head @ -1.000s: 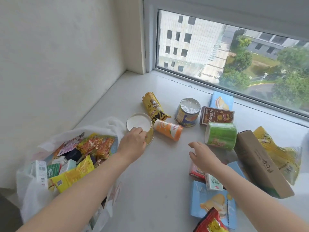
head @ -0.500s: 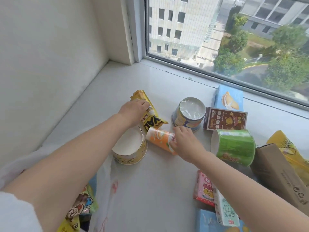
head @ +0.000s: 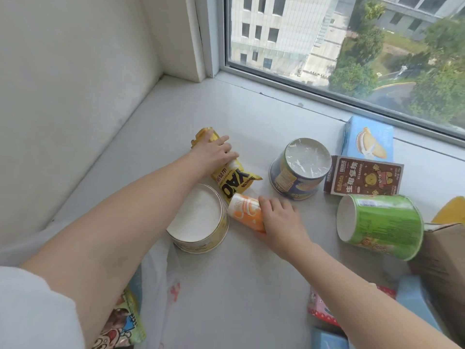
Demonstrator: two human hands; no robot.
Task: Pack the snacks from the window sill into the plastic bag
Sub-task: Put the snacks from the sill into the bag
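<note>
My left hand (head: 214,153) lies closed on a yellow snack packet (head: 234,182) with black lettering, lying flat on the white window sill (head: 251,285). My right hand (head: 279,220) grips a small orange tube (head: 245,211) lying on its side just right of a yellow-rimmed paper tub (head: 198,220). The white plastic bag (head: 161,280) shows at the lower left under my left arm, with a cartoon-printed packet (head: 123,323) in it.
A blue tub (head: 299,170) stands upside down, a brown box (head: 362,176) and a light blue box (head: 368,139) lie near the window, and a green tub (head: 380,226) lies on its side. A cardboard box (head: 445,263) and more packets fill the right edge.
My left hand left the yellow-rimmed tub and moved up onto the yellow packet. My right hand reached left and closed on the orange tube. The camera leaned forward, hiding most of the bag.
</note>
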